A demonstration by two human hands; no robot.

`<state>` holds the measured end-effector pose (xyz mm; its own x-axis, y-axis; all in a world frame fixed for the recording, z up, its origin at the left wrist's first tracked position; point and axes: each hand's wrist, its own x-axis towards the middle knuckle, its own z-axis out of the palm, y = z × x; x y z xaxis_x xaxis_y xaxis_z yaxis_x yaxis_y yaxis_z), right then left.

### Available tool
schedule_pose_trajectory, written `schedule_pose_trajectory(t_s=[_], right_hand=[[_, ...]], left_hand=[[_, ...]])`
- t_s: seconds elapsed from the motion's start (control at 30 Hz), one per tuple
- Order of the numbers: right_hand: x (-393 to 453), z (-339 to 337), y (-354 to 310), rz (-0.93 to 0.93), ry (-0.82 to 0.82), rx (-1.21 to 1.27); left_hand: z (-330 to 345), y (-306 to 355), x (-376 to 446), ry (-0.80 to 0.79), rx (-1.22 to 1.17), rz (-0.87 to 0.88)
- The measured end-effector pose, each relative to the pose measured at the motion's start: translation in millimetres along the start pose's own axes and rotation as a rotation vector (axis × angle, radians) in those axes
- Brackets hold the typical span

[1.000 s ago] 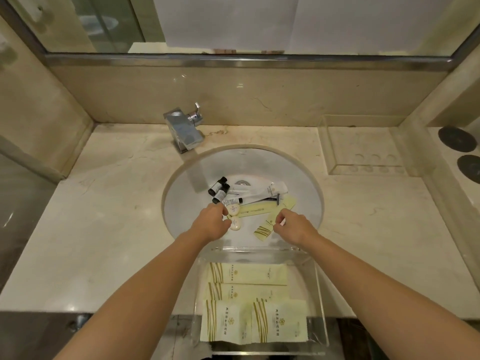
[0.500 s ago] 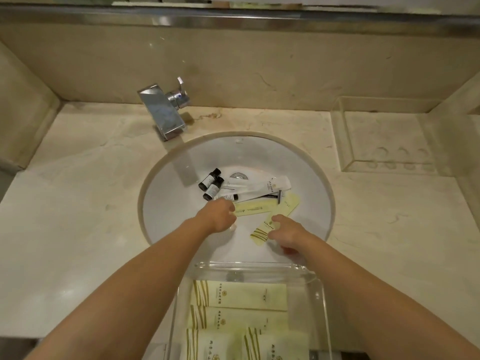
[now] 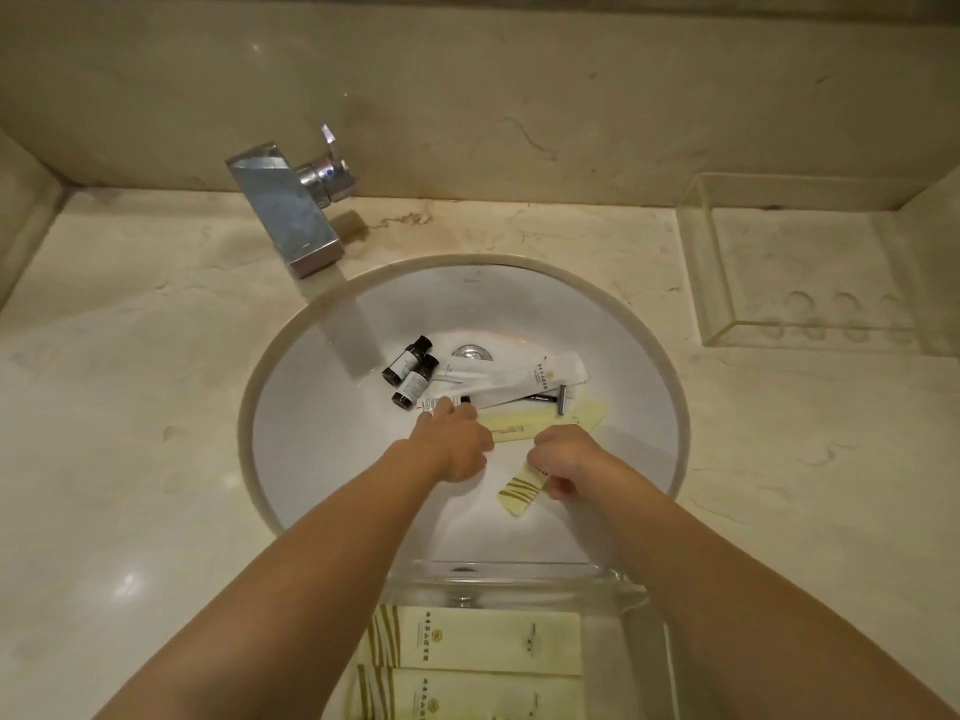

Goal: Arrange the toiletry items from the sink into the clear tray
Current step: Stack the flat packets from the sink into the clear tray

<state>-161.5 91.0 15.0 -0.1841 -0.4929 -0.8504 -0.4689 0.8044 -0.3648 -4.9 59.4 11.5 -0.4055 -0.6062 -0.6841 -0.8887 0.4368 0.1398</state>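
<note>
In the white sink [image 3: 322, 459] lie two small dark bottles [image 3: 410, 374], a long white packet [image 3: 514, 379], a razor [image 3: 553, 400] and a long pale yellow packet [image 3: 561, 418]. My left hand [image 3: 457, 441] is palm down in the basin, its fingertips touching a small white tube [image 3: 435, 405]; what it holds is hidden. My right hand [image 3: 566, 457] pinches a yellow striped packet [image 3: 519, 493] by its upper end. The clear tray [image 3: 519, 571] stands at the sink's near edge and holds yellow packets [image 3: 478, 641] laid flat.
A steel faucet [image 3: 291, 215] juts over the sink's back left. A second clear tray [image 3: 805, 283] sits on the marble counter [image 3: 130, 407] at the back right. A marble wall closes off the back.
The view has tilted down and closer to the sink. My left hand has reached forward to the small tube. My right hand has closed on the striped packet and drawn it nearer.
</note>
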Motion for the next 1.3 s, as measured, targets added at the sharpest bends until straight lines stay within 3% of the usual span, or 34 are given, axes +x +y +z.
schedule_pose_trajectory(t_s=[0.13, 0.4, 0.83, 1.03, 1.3], right_hand=[[-0.6, 0.9, 0.5, -0.024, 0.089, -0.144], [-7.7, -4.6, -1.8, 0.022, 0.174, -0.001], [-19.4, 3.1, 8.6, -0.038, 0.188, 0.106], [-27.7, 7.3, 16.0, -0.125, 0.214, 0.216], [-65.6, -0.7, 1.5, -0.234, 0.307, 0.319]], left_hand=[[1.1, -0.7, -4.7, 0.041, 0.119, 0.064], [12.6, -6.6, -13.4, 0.145, 0.159, 0.102], [21.5, -3.7, -17.3, 0.212, -0.098, -0.149], [18.9, -3.8, -24.4, 0.198, -0.199, -0.163], [-16.9, -9.5, -50.5, 0.342, -0.602, -0.141]])
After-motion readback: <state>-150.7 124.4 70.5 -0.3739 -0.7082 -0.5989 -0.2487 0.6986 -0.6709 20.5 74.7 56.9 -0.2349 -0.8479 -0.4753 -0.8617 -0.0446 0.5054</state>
